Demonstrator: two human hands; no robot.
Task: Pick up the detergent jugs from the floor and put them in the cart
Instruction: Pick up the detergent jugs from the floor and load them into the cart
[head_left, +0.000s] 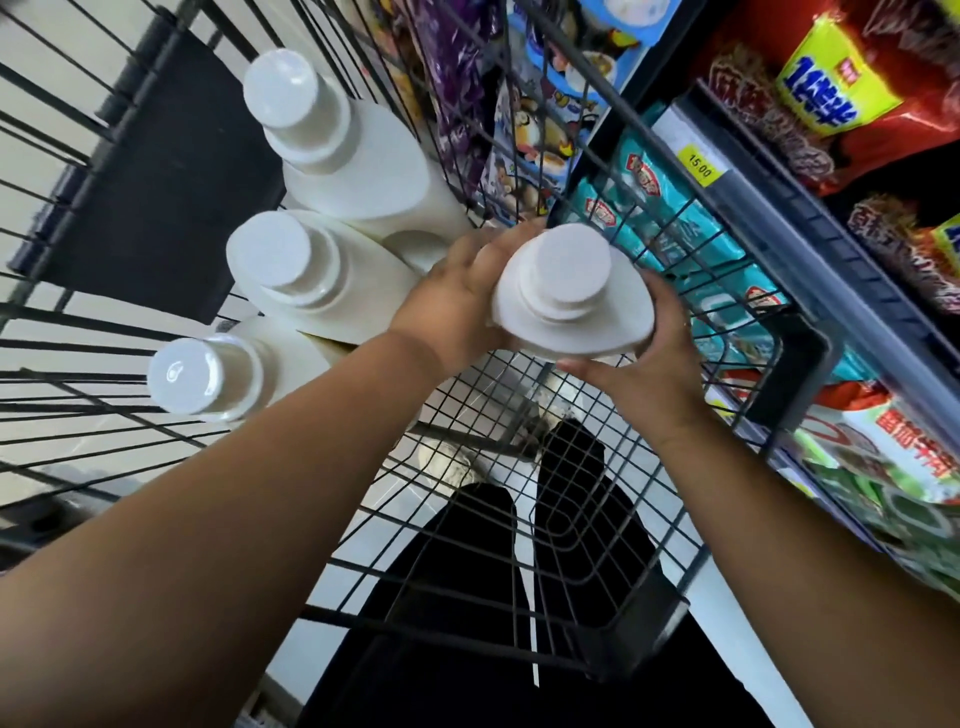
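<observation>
Shelf (810, 218): packaged goods beside the cart.
Cart (613, 525): three white jugs upright inside, near (228, 379), middle (306, 270), far (337, 140).
Fourth jug (571, 296): upright above the cart.
Left hand (457, 286), right hand (649, 364): clamped on its opposite sides.

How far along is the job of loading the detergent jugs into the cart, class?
Done: three white jugs stand upright in the cart, the far jug, the middle jug and the near jug. In hand: a fourth jug is held over the basket between the left hand and right hand. Left: setting it down; the visible floor shows no more jugs.
</observation>
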